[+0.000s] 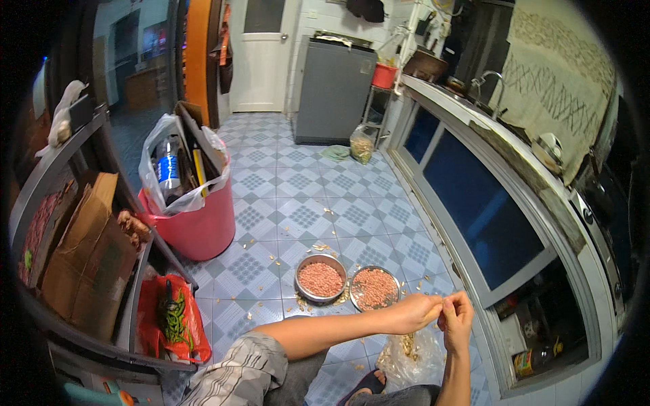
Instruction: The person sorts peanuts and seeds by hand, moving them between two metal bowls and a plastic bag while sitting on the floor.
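Note:
My left hand [424, 312] reaches across from the left, and its fingertips meet those of my right hand [457, 319]. Both are pinched together on what looks like a small peanut pod, mostly hidden by the fingers. Below them, a clear plastic bag [424, 363] holds peanut pods or shells [408, 347]. Just beyond my left forearm, a deep metal bowl [299, 289] is filled with shelled pink peanuts [320, 279]. Touching or nearly touching it on the right is a shallower metal dish [355, 303] with more shelled peanuts [376, 286].
Shell bits lie scattered over the tiled floor [299, 218]. A pink bin [203, 233] stands left, near a rack with a cardboard box [84, 264] and a red bag [198, 314] of green peppers [175, 319]. Along the right runs a counter with a sliding cabinet door [477, 203].

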Available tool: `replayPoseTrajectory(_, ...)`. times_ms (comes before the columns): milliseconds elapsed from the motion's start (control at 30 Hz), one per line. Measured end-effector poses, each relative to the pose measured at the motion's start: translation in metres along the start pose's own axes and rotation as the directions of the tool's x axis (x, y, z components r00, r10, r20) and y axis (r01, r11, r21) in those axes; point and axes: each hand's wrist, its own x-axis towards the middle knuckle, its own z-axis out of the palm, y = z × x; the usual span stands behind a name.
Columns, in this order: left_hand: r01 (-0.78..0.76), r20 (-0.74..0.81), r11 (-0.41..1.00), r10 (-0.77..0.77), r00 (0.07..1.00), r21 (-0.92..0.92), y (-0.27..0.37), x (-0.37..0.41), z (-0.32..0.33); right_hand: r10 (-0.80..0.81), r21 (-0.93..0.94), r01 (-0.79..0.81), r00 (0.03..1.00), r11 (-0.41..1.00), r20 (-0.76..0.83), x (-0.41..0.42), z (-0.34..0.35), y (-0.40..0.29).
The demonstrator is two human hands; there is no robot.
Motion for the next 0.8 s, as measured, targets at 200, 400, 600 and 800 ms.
replayPoseTrajectory(200, -0.024, -0.110, 1.000, 0.023, 0.994, -0.009, -0.008, -0.003, 0.004, -0.100, 0.027, 0.101, 0.994, 0.995, -0.036, 0.003, 0.014, 0.001)
replayPoseTrajectory(400, -0.028, -0.162, 0.973, -0.010, 0.987, -0.230, -0.007, -0.005, -0.001, -0.104, 0.036, 0.108, 0.990, 0.994, -0.098, 0.005, 0.034, -0.004)
replayPoseTrajectory(600, 0.076, -0.060, 0.939, -0.102, 0.993, -0.335, -0.005, 0.000, -0.008, -0.025, 0.152, 0.049, 0.988, 0.987, -0.154, 0.006, 0.033, 0.008)
replayPoseTrajectory(800, 0.205, 0.062, 0.840, -0.202, 0.977, -0.502, -0.019, 0.003, -0.013, 0.101, 0.534, -0.059, 0.994, 0.843, -0.050, 0.010, 0.030, 0.022)
